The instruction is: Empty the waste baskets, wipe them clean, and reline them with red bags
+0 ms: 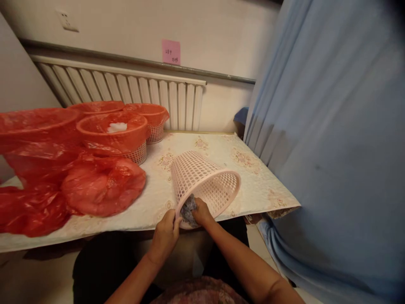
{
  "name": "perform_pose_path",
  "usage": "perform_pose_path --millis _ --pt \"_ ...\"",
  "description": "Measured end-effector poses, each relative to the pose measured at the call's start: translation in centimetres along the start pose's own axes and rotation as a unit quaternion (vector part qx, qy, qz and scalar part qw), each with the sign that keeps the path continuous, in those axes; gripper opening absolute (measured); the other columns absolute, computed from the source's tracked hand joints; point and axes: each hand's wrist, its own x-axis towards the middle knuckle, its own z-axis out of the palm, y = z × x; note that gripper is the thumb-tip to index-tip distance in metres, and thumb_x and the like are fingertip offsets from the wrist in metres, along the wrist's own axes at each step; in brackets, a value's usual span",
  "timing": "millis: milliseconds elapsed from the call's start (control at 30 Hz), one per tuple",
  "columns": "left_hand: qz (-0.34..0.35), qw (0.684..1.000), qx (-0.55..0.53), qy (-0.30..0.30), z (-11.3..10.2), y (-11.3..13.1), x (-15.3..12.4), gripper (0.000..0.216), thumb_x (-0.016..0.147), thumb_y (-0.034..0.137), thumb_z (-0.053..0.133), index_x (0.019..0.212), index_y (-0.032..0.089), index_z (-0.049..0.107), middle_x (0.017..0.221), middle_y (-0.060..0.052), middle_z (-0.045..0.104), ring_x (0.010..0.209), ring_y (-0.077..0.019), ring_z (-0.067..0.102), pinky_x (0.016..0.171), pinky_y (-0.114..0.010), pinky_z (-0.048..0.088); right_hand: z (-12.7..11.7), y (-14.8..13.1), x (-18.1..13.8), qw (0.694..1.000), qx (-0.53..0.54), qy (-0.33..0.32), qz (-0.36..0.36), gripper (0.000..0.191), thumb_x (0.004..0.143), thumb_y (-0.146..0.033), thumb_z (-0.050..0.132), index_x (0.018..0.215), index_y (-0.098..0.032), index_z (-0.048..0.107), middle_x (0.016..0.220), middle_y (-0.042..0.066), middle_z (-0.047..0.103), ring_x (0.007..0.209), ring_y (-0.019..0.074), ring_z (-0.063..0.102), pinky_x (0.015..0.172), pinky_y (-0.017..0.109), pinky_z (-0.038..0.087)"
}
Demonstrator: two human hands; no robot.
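Observation:
A pale pink perforated plastic wastebasket [193,171] lies tipped on its side on the flowered table cover, its mouth turned toward me and to the right. My left hand [166,231] grips its rim at the near left, fingers wrapped round the edge. Inside the mouth, my right hand [201,212] holds a crumpled grey cloth [189,209] against the inner wall near that same rim. Part of the cloth is hidden by the right hand's fingers.
On the left stand several baskets lined with red plastic bags [112,133], one with something white [117,127] inside. A puffed red bag [104,185] lies before them. A white radiator [136,86] runs behind; a blue curtain [325,139] hangs at right. The table cover's [262,194] near edge is at my knees.

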Motion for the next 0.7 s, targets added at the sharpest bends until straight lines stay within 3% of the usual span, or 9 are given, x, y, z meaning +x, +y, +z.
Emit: perform_pose_path --millis 133,333,433,567,700 --pt "-0.001 0.998 0.043 -0.043 -2.6 0.3 1.6 0.009 0.09 0.024 0.04 0.083 0.023 0.046 0.078 -0.002 0.058 0.072 -0.0195 0.058 0.065 -0.03 0.044 -3.8 1.5 0.6 0.991 -0.128 -0.026 -0.04 0.043 0.075 -0.012 0.056 0.115 -0.027 0.064 0.115 0.006 0.06 0.098 0.0205 0.059 0.088 0.03 0.044" --pt "-0.019 0.994 0.06 -0.087 -3.4 2.8 2.1 0.007 0.09 0.024 0.04 0.086 0.023 0.046 0.082 -0.003 0.06 0.075 -0.0207 0.061 0.066 -0.03 0.044 -8.4 2.8 2.5 0.971 -0.237 0.038 -0.019 0.04 0.089 -0.018 0.04 0.124 -0.025 0.058 0.127 0.012 0.05 0.11 0.0269 0.05 0.091 0.037 0.04" --pt "-0.019 0.992 0.066 -0.108 -3.0 3.6 2.1 0.008 0.09 0.024 0.039 0.085 0.023 0.045 0.083 -0.004 0.06 0.075 -0.0212 0.061 0.065 -0.03 0.043 -7.7 3.0 1.9 0.968 -0.239 0.077 0.022 0.044 0.088 -0.016 0.04 0.129 -0.025 0.055 0.126 0.013 0.05 0.108 0.0264 0.052 0.089 0.037 0.041" --pt "-0.028 0.988 0.076 -0.129 -2.5 3.8 2.2 0.01 0.09 0.025 0.039 0.081 0.023 0.043 0.081 -0.005 0.06 0.073 -0.0219 0.061 0.064 -0.03 0.042 -4.2 2.5 1.3 0.985 -0.117 0.1 0.079 0.048 0.08 -0.009 0.047 0.126 -0.02 0.058 0.117 0.013 0.057 0.1 0.0257 0.058 0.088 0.037 0.044" --pt "-0.039 0.983 0.056 -0.167 -2.5 3.3 2.3 0.005 0.088 0.021 0.04 0.087 0.023 0.044 0.081 -0.005 0.062 0.075 -0.0234 0.063 0.065 -0.031 0.043 -0.7 0.4 3.7 0.995 -0.009 0.075 0.064 0.029 0.081 -0.015 0.057 0.108 -0.021 0.066 0.102 0.007 0.065 0.097 0.023 0.06 0.083 0.033 0.048"
